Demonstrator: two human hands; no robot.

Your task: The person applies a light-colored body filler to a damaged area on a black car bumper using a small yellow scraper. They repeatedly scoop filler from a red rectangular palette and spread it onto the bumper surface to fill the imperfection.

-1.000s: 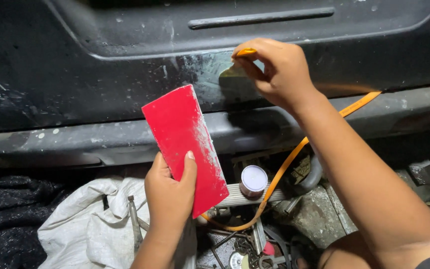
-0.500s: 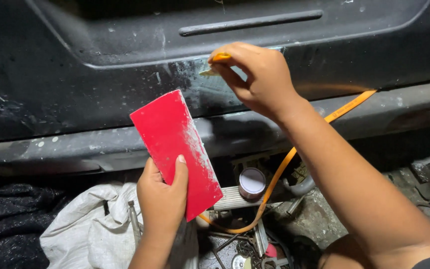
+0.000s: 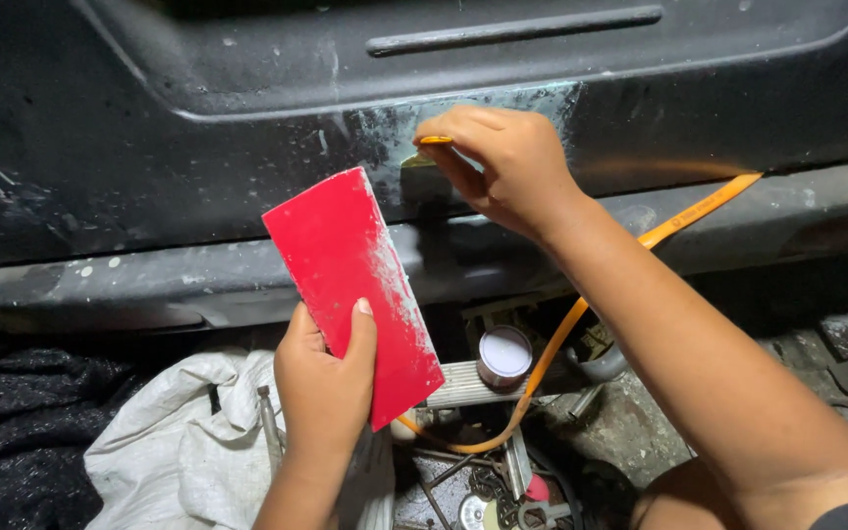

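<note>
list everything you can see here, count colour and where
car body panel: 1, black, dusty, across the top
filler patch: 1, pale grey-green, on the panel by the right hand
red board: 1, red with a white smear along one edge, centre
small spreader: 1, orange-edged, against the panel
orange hose: 1, orange, from right down to centre
small tin: 1, pale lid, lower centre
white sack: 1, white, lower left
left hand: 1, holds the red board
right hand: 1, pinches the small spreader

Ground [image 3: 640,432]: white sack [image 3: 179,442], small can [image 3: 503,355], orange hose [image 3: 542,378].
</note>
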